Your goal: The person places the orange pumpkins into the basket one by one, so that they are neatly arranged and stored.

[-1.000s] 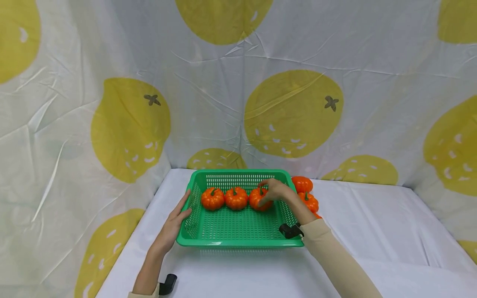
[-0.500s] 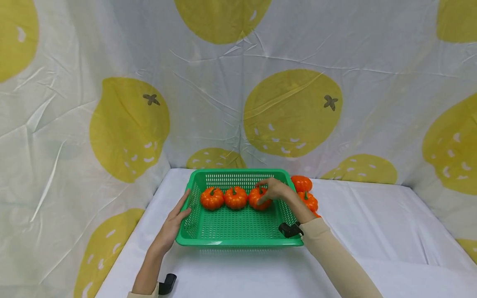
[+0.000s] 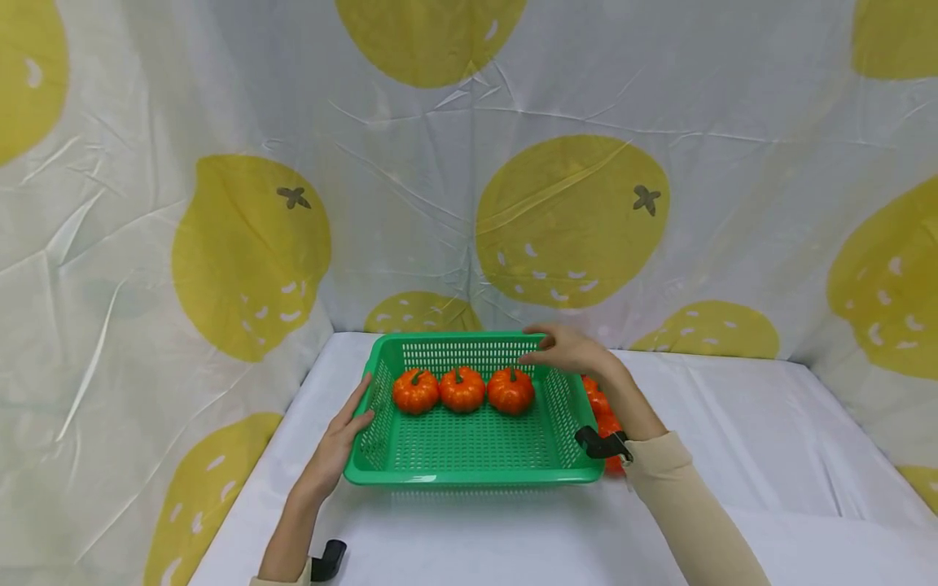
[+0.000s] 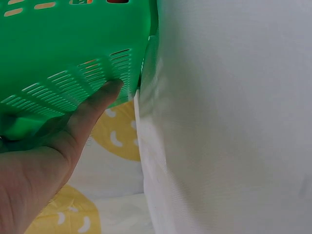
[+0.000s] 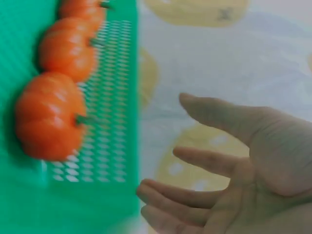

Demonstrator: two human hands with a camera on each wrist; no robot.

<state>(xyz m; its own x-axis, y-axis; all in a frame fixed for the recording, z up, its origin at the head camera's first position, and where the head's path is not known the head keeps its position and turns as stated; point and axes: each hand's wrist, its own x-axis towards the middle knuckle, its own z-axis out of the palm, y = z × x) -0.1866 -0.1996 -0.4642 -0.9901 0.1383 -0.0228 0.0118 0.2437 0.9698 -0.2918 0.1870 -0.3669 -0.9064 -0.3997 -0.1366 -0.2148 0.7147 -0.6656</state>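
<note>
Three small orange pumpkins stand in a row inside a green plastic basket (image 3: 469, 478): a left one (image 3: 415, 391), a middle one (image 3: 462, 389) and a right one (image 3: 510, 391). My left hand (image 3: 339, 443) rests against the basket's left side, and in the left wrist view a straight digit (image 4: 92, 109) lies along the slotted outer wall. Above the back right corner hovers my right hand (image 3: 572, 350), holding nothing. The right wrist view has its fingers (image 5: 204, 158) spread apart, clear of the pumpkins.
More orange pumpkins (image 3: 610, 427) sit outside the basket's right wall, partly hidden by the right forearm. A white cloth (image 3: 718, 439) covers the table. Lemon-printed fabric (image 3: 410, 212) hangs behind and at the sides.
My right hand has let go of the right pumpkin and moved up and to the right, over the basket's rim. The pumpkins and my left hand stay in place.
</note>
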